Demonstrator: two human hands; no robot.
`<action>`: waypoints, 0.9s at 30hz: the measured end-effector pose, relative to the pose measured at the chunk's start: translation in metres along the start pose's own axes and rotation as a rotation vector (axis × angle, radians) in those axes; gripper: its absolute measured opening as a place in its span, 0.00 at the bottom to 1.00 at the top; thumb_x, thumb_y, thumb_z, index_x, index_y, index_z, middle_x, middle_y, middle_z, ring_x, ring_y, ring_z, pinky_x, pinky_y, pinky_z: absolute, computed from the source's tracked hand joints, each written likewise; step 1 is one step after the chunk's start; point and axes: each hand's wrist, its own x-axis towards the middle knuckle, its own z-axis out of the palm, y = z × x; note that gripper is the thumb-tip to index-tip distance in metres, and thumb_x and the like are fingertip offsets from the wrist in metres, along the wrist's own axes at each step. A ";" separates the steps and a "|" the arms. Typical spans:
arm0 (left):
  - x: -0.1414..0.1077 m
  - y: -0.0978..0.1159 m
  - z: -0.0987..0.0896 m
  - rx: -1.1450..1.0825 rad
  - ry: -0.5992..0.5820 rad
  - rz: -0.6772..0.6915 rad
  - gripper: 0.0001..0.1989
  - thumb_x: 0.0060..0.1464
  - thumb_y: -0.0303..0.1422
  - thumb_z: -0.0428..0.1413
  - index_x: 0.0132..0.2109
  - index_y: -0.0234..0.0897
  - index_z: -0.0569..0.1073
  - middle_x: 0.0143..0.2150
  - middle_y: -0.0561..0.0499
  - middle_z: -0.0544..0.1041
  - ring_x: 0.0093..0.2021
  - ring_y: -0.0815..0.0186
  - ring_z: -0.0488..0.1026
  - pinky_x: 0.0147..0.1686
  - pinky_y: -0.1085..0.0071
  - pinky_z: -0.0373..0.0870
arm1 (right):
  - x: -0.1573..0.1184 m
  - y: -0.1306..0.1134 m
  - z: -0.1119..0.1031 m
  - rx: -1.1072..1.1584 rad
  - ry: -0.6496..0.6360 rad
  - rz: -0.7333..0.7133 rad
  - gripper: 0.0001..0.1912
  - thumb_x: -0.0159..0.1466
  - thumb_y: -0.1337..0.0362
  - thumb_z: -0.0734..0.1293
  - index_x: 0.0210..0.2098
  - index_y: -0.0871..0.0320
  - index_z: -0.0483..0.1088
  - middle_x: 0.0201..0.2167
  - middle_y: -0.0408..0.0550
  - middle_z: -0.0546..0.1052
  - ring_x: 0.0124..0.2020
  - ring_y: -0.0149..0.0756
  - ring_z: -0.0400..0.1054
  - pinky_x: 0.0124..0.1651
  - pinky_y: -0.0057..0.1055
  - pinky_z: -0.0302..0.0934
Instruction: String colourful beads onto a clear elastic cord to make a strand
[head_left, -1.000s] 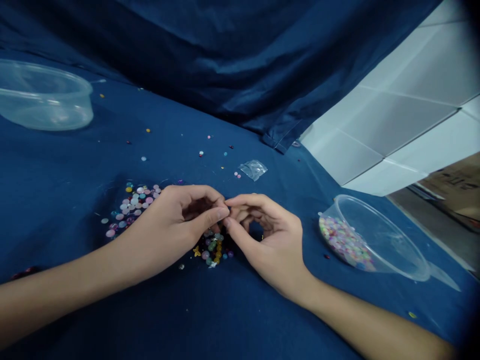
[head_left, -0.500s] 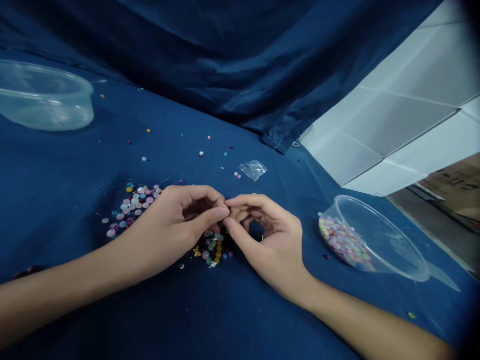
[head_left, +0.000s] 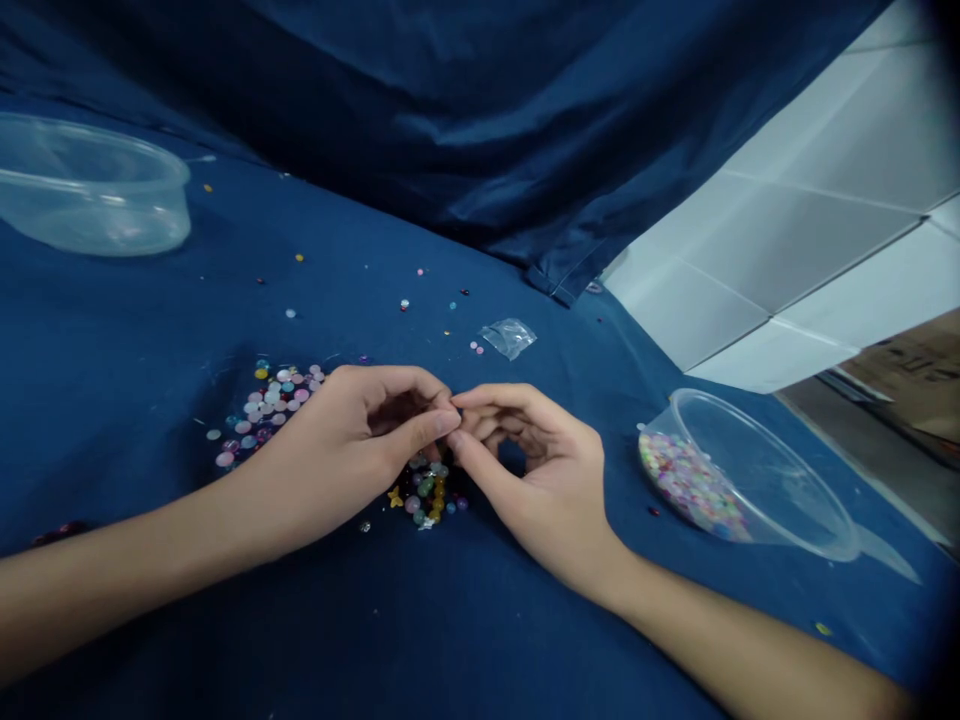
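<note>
We held our left hand and right hand close, fingertips meeting above the loose beads, but could not tell whether they pinched anything.

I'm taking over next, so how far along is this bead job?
Done-looking: pastel round beads sit gathered in a tilted clear plastic bowl. In hand: left hand and right hand meet above the blue cloth, anything held hidden. Left: loose pale round beads and a dark-and-amber bead cluster.
</note>
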 end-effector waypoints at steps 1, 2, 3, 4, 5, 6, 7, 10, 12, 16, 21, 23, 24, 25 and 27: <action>0.000 0.000 0.000 -0.002 0.001 0.003 0.07 0.61 0.35 0.57 0.35 0.40 0.77 0.28 0.59 0.75 0.29 0.74 0.69 0.27 0.83 0.63 | 0.000 0.000 0.000 0.003 -0.002 0.002 0.10 0.59 0.76 0.69 0.40 0.60 0.74 0.27 0.41 0.76 0.26 0.29 0.68 0.29 0.30 0.64; 0.000 0.000 0.000 -0.005 0.005 0.007 0.07 0.61 0.35 0.57 0.35 0.41 0.77 0.28 0.60 0.75 0.29 0.75 0.69 0.27 0.83 0.63 | 0.000 0.000 0.000 0.007 -0.002 0.001 0.10 0.59 0.76 0.69 0.40 0.60 0.74 0.27 0.41 0.76 0.26 0.30 0.68 0.29 0.30 0.64; 0.000 0.000 0.000 -0.007 0.008 0.009 0.07 0.61 0.35 0.58 0.35 0.41 0.77 0.28 0.60 0.75 0.29 0.75 0.69 0.27 0.84 0.63 | -0.001 0.000 0.000 0.012 -0.002 0.000 0.10 0.59 0.76 0.69 0.40 0.60 0.74 0.27 0.41 0.76 0.26 0.30 0.69 0.29 0.30 0.64; 0.000 0.000 0.000 -0.009 0.012 0.012 0.07 0.61 0.35 0.58 0.35 0.41 0.77 0.28 0.60 0.75 0.29 0.75 0.69 0.27 0.84 0.63 | -0.001 0.000 0.000 0.017 -0.002 -0.001 0.10 0.59 0.76 0.69 0.40 0.60 0.74 0.27 0.41 0.76 0.26 0.30 0.69 0.29 0.30 0.64; 0.000 0.000 0.000 -0.007 0.013 0.014 0.07 0.61 0.34 0.58 0.34 0.41 0.77 0.28 0.60 0.75 0.29 0.76 0.70 0.27 0.85 0.63 | -0.001 -0.001 0.000 0.021 -0.003 0.000 0.10 0.59 0.76 0.69 0.40 0.60 0.74 0.27 0.41 0.76 0.26 0.30 0.69 0.29 0.30 0.64; 0.000 0.000 0.000 -0.005 0.014 0.018 0.07 0.61 0.34 0.58 0.34 0.41 0.77 0.28 0.61 0.75 0.28 0.76 0.70 0.27 0.85 0.63 | -0.001 -0.001 0.000 0.023 -0.003 0.001 0.10 0.59 0.77 0.69 0.40 0.60 0.74 0.27 0.41 0.75 0.26 0.29 0.68 0.28 0.30 0.64; -0.001 0.000 0.000 -0.004 0.012 0.017 0.07 0.61 0.34 0.58 0.34 0.41 0.77 0.28 0.61 0.75 0.28 0.76 0.70 0.27 0.85 0.63 | -0.001 -0.001 0.000 0.024 -0.003 0.002 0.10 0.59 0.77 0.69 0.39 0.60 0.74 0.27 0.41 0.75 0.25 0.29 0.68 0.28 0.30 0.64; -0.002 0.000 0.000 -0.005 0.008 0.007 0.07 0.62 0.34 0.57 0.35 0.41 0.77 0.28 0.60 0.75 0.28 0.76 0.69 0.27 0.85 0.64 | 0.000 0.000 0.000 0.021 -0.009 0.005 0.10 0.59 0.76 0.69 0.39 0.60 0.74 0.27 0.42 0.75 0.25 0.30 0.68 0.28 0.30 0.64; -0.003 0.000 0.000 -0.007 0.007 -0.003 0.07 0.61 0.34 0.57 0.35 0.41 0.77 0.28 0.60 0.75 0.29 0.75 0.70 0.28 0.85 0.64 | 0.000 0.001 0.000 0.022 -0.010 0.006 0.10 0.59 0.76 0.69 0.40 0.60 0.74 0.27 0.42 0.75 0.25 0.30 0.68 0.28 0.30 0.63; -0.002 0.000 0.001 -0.027 0.011 0.003 0.06 0.61 0.34 0.58 0.35 0.41 0.77 0.29 0.60 0.76 0.30 0.76 0.71 0.29 0.86 0.65 | 0.001 0.001 -0.001 0.031 -0.016 0.014 0.10 0.59 0.76 0.69 0.40 0.60 0.73 0.27 0.41 0.75 0.25 0.29 0.68 0.28 0.30 0.63; 0.000 0.001 0.002 -0.031 0.014 0.003 0.06 0.60 0.34 0.59 0.35 0.41 0.78 0.29 0.61 0.77 0.30 0.76 0.72 0.30 0.87 0.66 | 0.001 0.001 -0.002 0.027 -0.033 0.024 0.10 0.59 0.76 0.69 0.40 0.60 0.73 0.27 0.41 0.75 0.26 0.29 0.68 0.28 0.29 0.63; 0.000 0.001 0.001 -0.030 0.023 0.011 0.05 0.60 0.33 0.59 0.35 0.41 0.78 0.29 0.61 0.77 0.30 0.76 0.72 0.30 0.87 0.65 | 0.001 0.000 -0.001 0.021 -0.037 0.028 0.10 0.59 0.75 0.69 0.40 0.60 0.72 0.27 0.41 0.75 0.26 0.29 0.68 0.28 0.29 0.63; 0.000 0.001 0.001 -0.029 0.027 0.016 0.05 0.60 0.32 0.59 0.34 0.41 0.78 0.29 0.61 0.77 0.30 0.76 0.72 0.29 0.87 0.65 | 0.001 0.000 -0.001 0.020 -0.039 0.028 0.10 0.59 0.75 0.69 0.40 0.60 0.72 0.27 0.41 0.74 0.26 0.29 0.68 0.28 0.29 0.63; 0.000 0.001 0.001 -0.026 0.029 0.019 0.05 0.60 0.32 0.59 0.34 0.41 0.78 0.29 0.61 0.77 0.30 0.76 0.72 0.30 0.87 0.65 | 0.001 0.000 -0.001 0.019 -0.042 0.027 0.10 0.60 0.75 0.69 0.40 0.60 0.72 0.27 0.41 0.74 0.26 0.29 0.68 0.28 0.29 0.63; 0.000 0.001 0.001 -0.021 0.030 0.023 0.05 0.60 0.32 0.59 0.34 0.41 0.78 0.29 0.60 0.77 0.31 0.76 0.72 0.30 0.87 0.66 | 0.001 0.000 -0.001 0.020 -0.049 0.027 0.10 0.60 0.75 0.69 0.40 0.60 0.72 0.27 0.41 0.74 0.26 0.29 0.68 0.28 0.29 0.63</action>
